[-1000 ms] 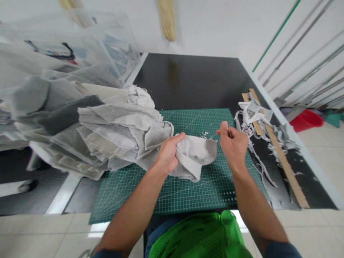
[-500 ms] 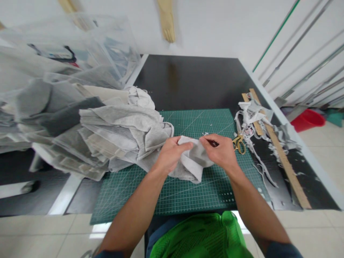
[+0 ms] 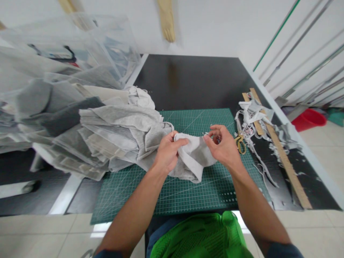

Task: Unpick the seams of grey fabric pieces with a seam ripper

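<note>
A light grey cloth piece (image 3: 197, 157) with a folded edge lies bunched over the green cutting mat (image 3: 188, 200). My left hand (image 3: 169, 150) pinches its upper left edge, thumb on top. At the cloth's upper right edge is my right hand (image 3: 221, 145), its fingers curled and its thumb tip beside the fabric. Something small shows among those fingers, too unclear to name. Gold-handled scissors (image 3: 241, 144) lie just right of that hand. On the left, a heap of grey fabric pieces (image 3: 120, 125) reaches up to the cloth.
Wooden rulers (image 3: 287, 166) and white fabric scraps (image 3: 252, 114) lie along the table's right side. A clear plastic box (image 3: 118, 46) stands at the back left. The black table top (image 3: 193, 79) stretches back to the wall. A red bucket (image 3: 309, 120) is on the floor.
My right hand has shifted slightly right and up, its thumb and forefinger further apart. My left hand still pinches the cloth, whose upper edge now shows more.
</note>
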{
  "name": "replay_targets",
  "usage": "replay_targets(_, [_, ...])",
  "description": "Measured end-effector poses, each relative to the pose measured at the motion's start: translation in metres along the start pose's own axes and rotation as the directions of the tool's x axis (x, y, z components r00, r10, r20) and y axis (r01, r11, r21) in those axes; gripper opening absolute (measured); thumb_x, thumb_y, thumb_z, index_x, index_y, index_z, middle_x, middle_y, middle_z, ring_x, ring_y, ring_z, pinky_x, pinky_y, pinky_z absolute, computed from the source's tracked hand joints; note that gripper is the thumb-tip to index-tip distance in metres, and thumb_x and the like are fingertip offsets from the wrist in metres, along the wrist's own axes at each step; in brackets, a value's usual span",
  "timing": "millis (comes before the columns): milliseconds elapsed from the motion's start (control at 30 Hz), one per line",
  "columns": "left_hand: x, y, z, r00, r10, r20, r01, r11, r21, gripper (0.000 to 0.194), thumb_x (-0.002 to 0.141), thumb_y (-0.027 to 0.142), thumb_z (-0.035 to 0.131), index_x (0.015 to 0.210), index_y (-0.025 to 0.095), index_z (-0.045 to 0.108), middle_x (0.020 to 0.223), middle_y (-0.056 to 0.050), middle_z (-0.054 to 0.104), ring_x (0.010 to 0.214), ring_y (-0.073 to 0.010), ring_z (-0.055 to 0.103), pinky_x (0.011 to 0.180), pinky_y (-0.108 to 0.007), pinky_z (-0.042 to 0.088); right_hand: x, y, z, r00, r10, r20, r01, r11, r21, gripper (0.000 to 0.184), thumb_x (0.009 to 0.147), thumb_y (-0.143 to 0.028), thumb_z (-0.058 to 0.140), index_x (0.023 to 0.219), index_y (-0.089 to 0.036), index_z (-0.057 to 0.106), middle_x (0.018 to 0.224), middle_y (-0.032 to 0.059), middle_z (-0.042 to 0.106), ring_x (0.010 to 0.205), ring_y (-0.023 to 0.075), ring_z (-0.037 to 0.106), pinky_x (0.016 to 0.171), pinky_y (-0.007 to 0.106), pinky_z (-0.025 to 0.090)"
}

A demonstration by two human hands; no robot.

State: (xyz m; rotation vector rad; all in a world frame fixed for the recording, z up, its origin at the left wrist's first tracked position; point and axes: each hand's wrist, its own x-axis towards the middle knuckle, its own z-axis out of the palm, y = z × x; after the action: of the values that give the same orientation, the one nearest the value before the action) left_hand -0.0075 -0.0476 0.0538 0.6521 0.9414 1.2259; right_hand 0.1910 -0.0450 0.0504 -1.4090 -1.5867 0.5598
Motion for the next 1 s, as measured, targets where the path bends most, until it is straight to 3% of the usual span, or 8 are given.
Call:
replay_targets(100, [0.000, -0.001, 0.000, 1.000, 0.022, 0.002, -0.022, 1.000, 0.006, 0.035, 0.065, 0.017, 0.086, 0.077, 0.019, 0.053, 0.067, 0.004, 0.060, 0.061, -0.0104, 0.056, 0.058, -0.023, 0.043, 0.000, -0.001, -0.002, 0.991, -0.123, -0.058, 0.120, 0.991, -0.056, 0.037, 0.089, -0.033, 0.070, 0.123, -0.021, 0.061, 0.110, 0.0087, 0.071, 0.083, 0.0199, 0.065, 0.072, 0.036, 0.055])
replay_targets(200, [-0.001, 0.000, 0.000, 1.000, 0.019, 0.002, -0.019, 1.000, 0.005, 0.033, 0.065, 0.019, 0.086, 0.084, 0.019, 0.059, 0.072, 0.003, 0.062, 0.064, -0.0109, 0.058, 0.060, -0.023, 0.044, -0.002, -0.008, -0.003, 0.956, -0.293, -0.001, 0.292, 0.952, -0.090, 0.027, 0.094, -0.027, 0.064, 0.121, -0.024, 0.067, 0.120, 0.0106, 0.068, 0.104, 0.0240, 0.066, 0.084, 0.040, 0.058])
replay_targets(400, [-0.001, 0.002, 0.003, 0.999, 0.032, 0.005, -0.032, 0.999, -0.008, 0.030, 0.068, 0.021, 0.086, 0.090, 0.018, 0.065, 0.077, 0.001, 0.065, 0.067, -0.0104, 0.058, 0.063, -0.023, 0.045, -0.010, -0.014, 0.008, 0.881, -0.469, 0.066, 0.474, 0.869, -0.140, 0.028, 0.099, -0.019, 0.060, 0.124, -0.021, 0.071, 0.115, 0.0122, 0.070, 0.106, 0.0241, 0.067, 0.093, 0.043, 0.058])
replay_targets(567, [-0.002, 0.001, 0.002, 1.000, 0.020, -0.010, -0.020, 1.000, -0.002, 0.030, 0.068, 0.021, 0.085, 0.091, 0.018, 0.067, 0.080, 0.000, 0.067, 0.069, -0.0110, 0.060, 0.065, -0.023, 0.046, -0.013, -0.011, 0.014, 0.860, -0.510, 0.021, 0.504, 0.841, -0.199, 0.028, 0.099, -0.017, 0.061, 0.123, -0.021, 0.073, 0.112, 0.0121, 0.071, 0.103, 0.0244, 0.066, 0.089, 0.044, 0.059])
replay_targets(767, [-0.005, 0.001, 0.004, 1.000, 0.016, 0.016, -0.017, 0.998, 0.063, 0.032, 0.068, 0.023, 0.085, 0.096, 0.020, 0.068, 0.080, 0.000, 0.069, 0.068, -0.0120, 0.060, 0.064, -0.024, 0.045, -0.013, -0.013, 0.015, 0.877, -0.480, 0.016, 0.473, 0.858, -0.202, 0.028, 0.100, -0.017, 0.059, 0.122, -0.026, 0.075, 0.111, 0.0103, 0.072, 0.102, 0.0241, 0.067, 0.088, 0.044, 0.059])
replay_targets(1000, [-0.008, 0.000, 0.006, 0.995, 0.095, 0.012, -0.096, 0.982, 0.163, 0.033, 0.071, 0.024, 0.083, 0.100, 0.021, 0.069, 0.078, 0.000, 0.069, 0.066, -0.0129, 0.059, 0.062, -0.025, 0.044, -0.012, -0.009, 0.015, 0.879, -0.477, 0.023, 0.470, 0.857, -0.210, 0.027, 0.099, -0.018, 0.059, 0.119, -0.025, 0.075, 0.110, 0.0106, 0.072, 0.102, 0.0243, 0.068, 0.088, 0.045, 0.060])
